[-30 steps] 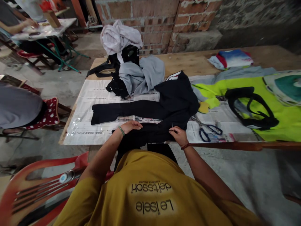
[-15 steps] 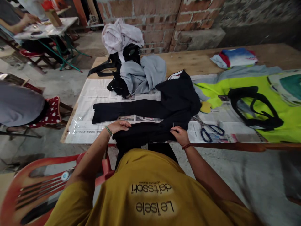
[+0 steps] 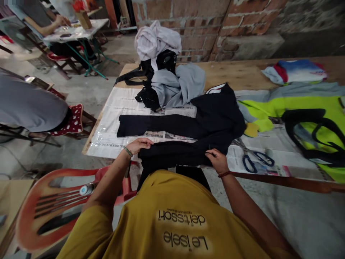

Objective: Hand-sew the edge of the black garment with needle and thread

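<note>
A dark garment (image 3: 215,115) lies across the newspaper-covered table, two long legs or sleeves stretched out to the left. Its nearer leg or sleeve (image 3: 175,153) runs along the table's front edge, between my hands. At the left end of that piece, my left hand (image 3: 140,144) pinches the cloth, fingers together. My right hand (image 3: 217,160) is closed farther right over the same piece, thumb and finger gripping a thin pale sliver that looks like a needle (image 3: 210,147). Scissors (image 3: 254,158) with dark blue handles lie to the right of my right hand.
Grey cloth (image 3: 192,84), a white bundle (image 3: 159,39) and black straps (image 3: 130,77) are heaped at the back left. On the right lie a yellow-green garment (image 3: 304,100) and a black strapped item (image 3: 304,118). A red plastic chair (image 3: 67,174) stands left; people sit beyond.
The view has swung left, so the table and clothes appear farther right. Both hands keep their places on the dark garment.
</note>
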